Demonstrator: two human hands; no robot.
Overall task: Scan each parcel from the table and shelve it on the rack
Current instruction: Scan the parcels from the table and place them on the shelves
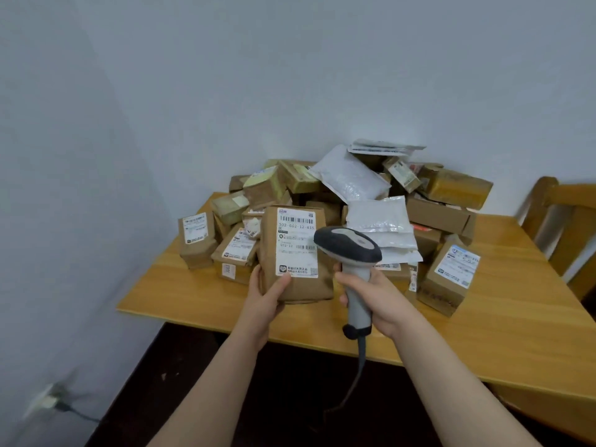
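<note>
Two full hands: my left hand (264, 295) grips the upright parcel (296, 253) near the counter (483, 333) edge, my right hand (377, 301) clasps the scanner (351, 253); a heap (354, 188) crowds behind.

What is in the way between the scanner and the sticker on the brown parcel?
Nothing visible. The right hand holds the scanner right by the sticker on the parcel that the left hand grips.
</note>
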